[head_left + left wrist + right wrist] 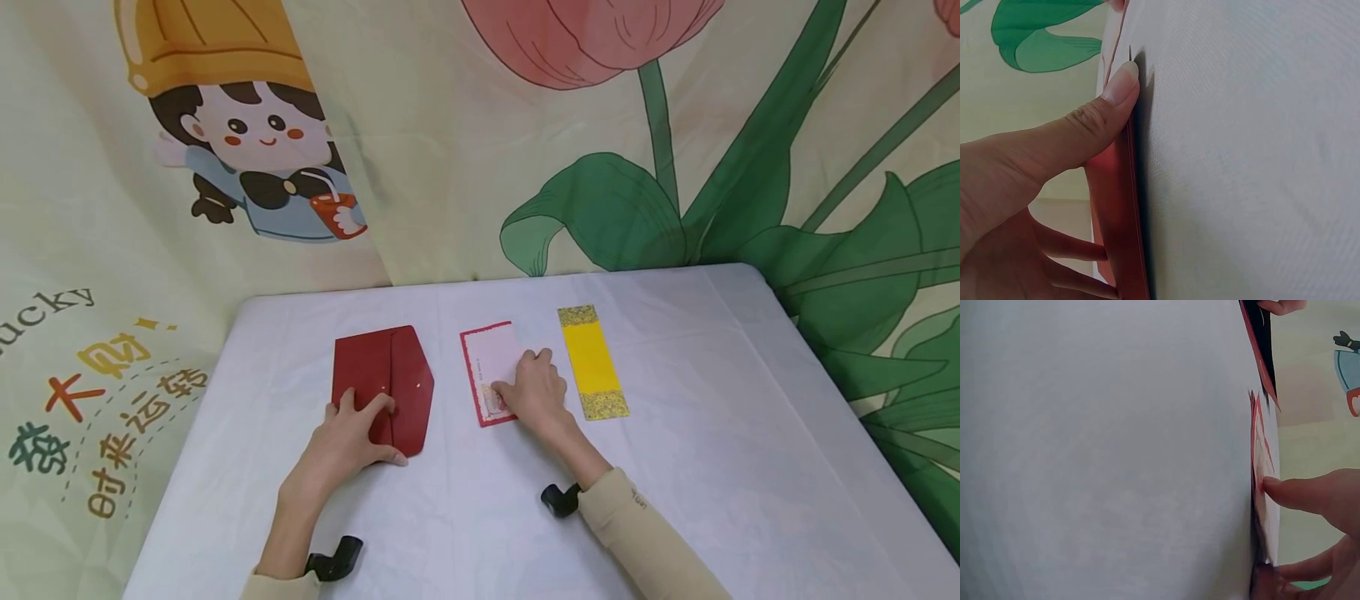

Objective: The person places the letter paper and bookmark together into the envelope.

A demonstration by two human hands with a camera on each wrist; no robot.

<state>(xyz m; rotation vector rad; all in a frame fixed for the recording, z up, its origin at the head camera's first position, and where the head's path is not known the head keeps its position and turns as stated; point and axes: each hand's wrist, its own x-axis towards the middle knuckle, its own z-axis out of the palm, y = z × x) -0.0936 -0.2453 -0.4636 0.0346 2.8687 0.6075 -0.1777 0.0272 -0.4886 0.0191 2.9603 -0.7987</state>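
A dark red snap pouch (pixel 362 358) lies at the left of the table, its pointed flap spread to the right. My left hand (pixel 337 437) rests on its lower part with fingers spread over the top. In the left wrist view, the thumb (pixel 1121 84) lies along the pouch's near edge. To the right is a white card (pixel 491 350) with a red scalloped border. My right hand (pixel 542 396) holds this card, the thumb on its face and the other fingers at its right edge. The right wrist view shows the thumb touching the card (pixel 1261 456); the fingertips there are blurred.
A yellow strip (pixel 592 357) with glittery gold ends lies just right of my right hand. All of these lie on a white-covered table (pixel 720 467). A printed curtain (pixel 435 167) hangs behind the far edge. Black wrist-camera mounts (pixel 561 500) sit at both wrists.
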